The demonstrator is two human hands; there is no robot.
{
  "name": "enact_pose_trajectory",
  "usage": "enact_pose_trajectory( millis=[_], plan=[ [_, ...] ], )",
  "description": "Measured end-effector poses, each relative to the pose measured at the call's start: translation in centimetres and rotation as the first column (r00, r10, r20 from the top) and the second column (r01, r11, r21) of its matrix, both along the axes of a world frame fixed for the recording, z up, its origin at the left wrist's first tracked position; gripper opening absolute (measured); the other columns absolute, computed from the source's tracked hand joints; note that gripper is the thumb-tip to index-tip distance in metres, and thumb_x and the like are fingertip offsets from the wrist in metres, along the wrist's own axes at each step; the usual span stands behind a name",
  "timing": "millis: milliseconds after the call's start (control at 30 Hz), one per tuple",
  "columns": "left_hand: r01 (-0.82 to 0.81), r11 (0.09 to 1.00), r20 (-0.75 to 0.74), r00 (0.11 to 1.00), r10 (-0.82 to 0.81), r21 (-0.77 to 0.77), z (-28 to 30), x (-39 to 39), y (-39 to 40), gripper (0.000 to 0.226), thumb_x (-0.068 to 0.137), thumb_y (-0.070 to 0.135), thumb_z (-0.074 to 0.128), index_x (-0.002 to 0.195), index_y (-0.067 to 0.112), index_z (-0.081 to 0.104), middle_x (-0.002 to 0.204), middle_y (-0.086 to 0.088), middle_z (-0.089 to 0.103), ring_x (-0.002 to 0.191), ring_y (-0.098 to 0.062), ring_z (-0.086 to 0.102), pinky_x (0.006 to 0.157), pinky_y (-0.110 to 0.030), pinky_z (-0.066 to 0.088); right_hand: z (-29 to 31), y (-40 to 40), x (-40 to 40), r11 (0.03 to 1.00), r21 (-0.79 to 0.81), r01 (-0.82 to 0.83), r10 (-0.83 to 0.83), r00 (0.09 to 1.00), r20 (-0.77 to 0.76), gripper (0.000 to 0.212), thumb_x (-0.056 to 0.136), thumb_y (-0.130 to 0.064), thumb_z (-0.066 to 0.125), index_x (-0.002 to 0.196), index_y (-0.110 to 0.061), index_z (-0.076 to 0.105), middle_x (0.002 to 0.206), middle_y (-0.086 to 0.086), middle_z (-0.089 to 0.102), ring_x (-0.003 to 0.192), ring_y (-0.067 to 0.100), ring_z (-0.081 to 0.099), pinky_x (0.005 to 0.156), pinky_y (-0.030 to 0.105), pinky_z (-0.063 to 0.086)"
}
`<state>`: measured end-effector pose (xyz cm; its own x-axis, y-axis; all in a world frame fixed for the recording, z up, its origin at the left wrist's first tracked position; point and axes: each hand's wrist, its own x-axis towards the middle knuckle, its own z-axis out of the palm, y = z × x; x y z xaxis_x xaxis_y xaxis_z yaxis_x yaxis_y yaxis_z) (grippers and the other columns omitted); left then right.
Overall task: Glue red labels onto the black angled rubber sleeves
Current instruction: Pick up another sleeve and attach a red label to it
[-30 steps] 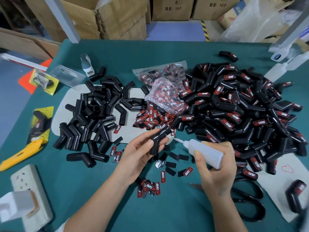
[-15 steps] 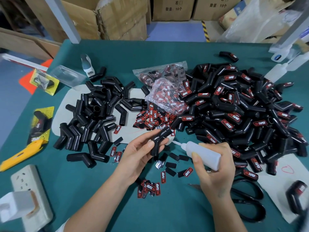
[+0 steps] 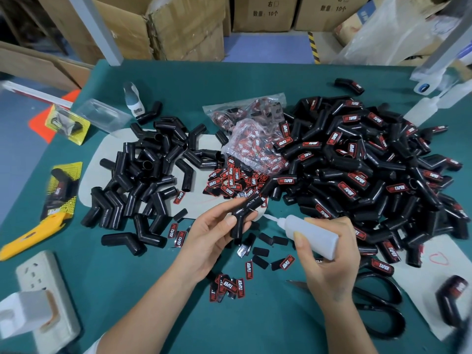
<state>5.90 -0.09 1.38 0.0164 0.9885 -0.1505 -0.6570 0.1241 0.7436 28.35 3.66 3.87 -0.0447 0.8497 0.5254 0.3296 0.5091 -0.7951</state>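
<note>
Bag — red labels inside

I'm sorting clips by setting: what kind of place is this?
Probably a small factory or warehouse workbench for hand assembly: stacked cardboard cartons stand behind the green-covered table, which holds a big heap of labelled black angled rubber sleeves and a smaller unlabelled pile.
</note>
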Motion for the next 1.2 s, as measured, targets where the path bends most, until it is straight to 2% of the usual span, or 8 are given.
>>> enact_pose_trajectory(
  millis=[167,300,433,600,767,900,1067,1200],
  plan=[
    [-0.006,1.0,-0.013,1.0,0.006,0.007,-0.01,-0.11,-0.02,0.048,0.098,0.016,0.073,0.143,0.006,0.061,0.143,-0.028,0.061,0.133,-0.038,0.061,0.104,-0.03,0.054,-0.01,0.17,-0.01,0.999,-0.008,0.049,-0.05,0.998,-0.034,0.02,0.09,-0.025,0.068,0.105,-0.013,0.062,0.109,-0.022,0.057,0.096,-0.005,0.055,0.081,0.012,0.043],
    [-0.001,1.0,-0.011,1.0,0.001,0.01,-0.13,-0.02,-0.04,0.047,0.099,0.014,0.072,0.144,0.004,0.06,0.143,-0.029,0.06,0.134,-0.041,0.06,0.104,-0.03,0.054,-0.01,0.03,-0.1,1.0,0.016,0.023,-0.023,1.0,0.001,0.021,0.089,-0.022,0.069,0.106,-0.012,0.061,0.097,0.001,0.061,0.098,-0.005,0.055,0.084,0.011,0.043],
    [-0.003,1.0,-0.04,0.999,0.003,0.016,-0.21,-0.23,-0.01,0.046,0.1,0.013,0.07,0.144,0.005,0.06,0.142,-0.028,0.061,0.132,-0.038,0.062,0.103,-0.03,0.054,0.03,0.13,-0.04,0.999,0.018,0.051,-0.05,0.999,-0.021,0.022,0.089,-0.023,0.069,0.11,-0.019,0.061,0.112,-0.025,0.056,0.098,-0.006,0.054,0.083,0.011,0.043],
    [-0.007,1.0,-0.043,0.999,0.008,0.016,-0.24,-0.01,-0.04,0.049,0.099,0.015,0.073,0.144,0.004,0.059,0.143,-0.029,0.06,0.134,-0.042,0.06,0.104,-0.031,0.054,0.02,0.06,-0.11,0.999,0.038,0.017,-0.017,1.0,0.012,0.021,0.089,-0.022,0.069,0.108,-0.016,0.063,0.097,-0.001,0.06,0.098,-0.006,0.054,0.085,0.01,0.042],
    [-0.012,1.0,-0.052,0.999,0.013,0.022,-0.08,0.02,-0.04,0.048,0.097,0.017,0.074,0.142,0.006,0.062,0.142,-0.028,0.061,0.132,-0.039,0.062,0.104,-0.031,0.054,0.03,0.17,-0.03,0.998,0.033,0.055,-0.054,0.998,-0.015,0.021,0.089,-0.022,0.068,0.108,-0.017,0.062,0.113,-0.028,0.054,0.098,-0.007,0.054,0.083,0.011,0.042],
    [-0.021,1.0,-0.053,0.998,0.022,0.017,-0.04,0.22,0.0,0.049,0.095,0.019,0.076,0.141,0.006,0.063,0.142,-0.027,0.062,0.132,-0.041,0.062,0.104,-0.032,0.053,0.04,0.03,-0.17,0.999,0.044,0.028,-0.028,1.0,0.008,0.021,0.088,-0.021,0.069,0.105,-0.011,0.061,0.1,-0.005,0.058,0.098,-0.006,0.055,0.085,0.01,0.042],
    [-0.014,1.0,-0.069,0.997,0.016,0.028,-0.19,0.04,-0.02,0.048,0.097,0.016,0.073,0.143,0.006,0.061,0.144,-0.027,0.061,0.133,-0.041,0.061,0.105,-0.033,0.053,-0.07,0.21,0.0,0.998,0.025,0.064,-0.063,0.998,-0.014,0.022,0.089,-0.023,0.069,0.106,-0.011,0.062,0.108,-0.017,0.054,0.097,-0.005,0.054,0.081,0.012,0.044],
    [-0.013,1.0,-0.074,0.997,0.015,0.027,-0.3,0.04,-0.06,0.048,0.097,0.017,0.074,0.143,0.007,0.062,0.144,-0.025,0.061,0.133,-0.04,0.061,0.105,-0.032,0.053,-0.02,0.1,-0.06,0.999,0.044,0.025,-0.025,1.0,0.002,0.021,0.089,-0.021,0.069,0.107,-0.013,0.063,0.107,-0.013,0.057,0.098,-0.005,0.054,0.084,0.011,0.042]
  ],
)
